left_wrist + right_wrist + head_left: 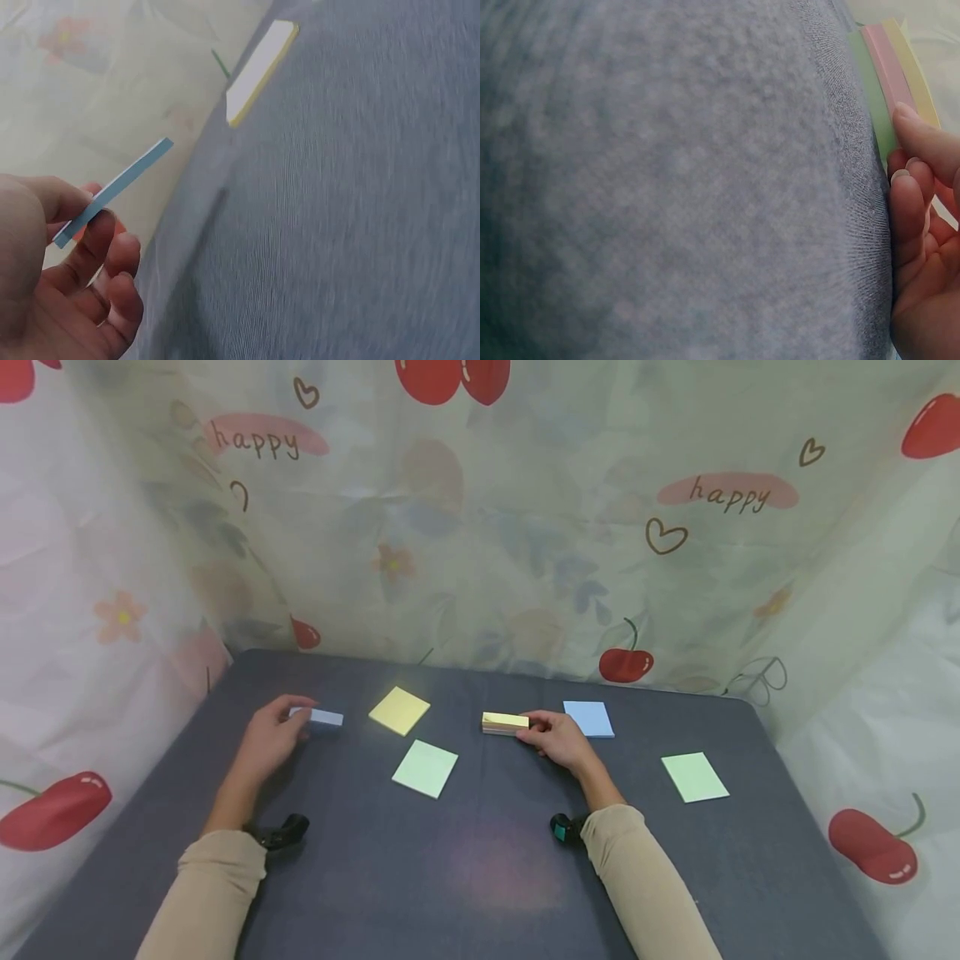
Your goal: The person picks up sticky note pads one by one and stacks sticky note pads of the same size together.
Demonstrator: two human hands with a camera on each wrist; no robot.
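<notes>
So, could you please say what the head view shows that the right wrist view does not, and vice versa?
Only the head view shows the left hand pinching a blue sticky-note pad, and the flat yellow pad. Only the right wrist view shows the green layer of the held sticky-note stack. Both show the right hand, that stack and the grey tablecloth.

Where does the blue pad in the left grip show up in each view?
Head: blue pad left of centre, just below mid-height, in the left grip.
Left wrist: the blue pad is left of centre, near mid-height, edge-on, slanting up to the right.
Right wrist: not in it.
Shared landmark: grey table surface.
</notes>
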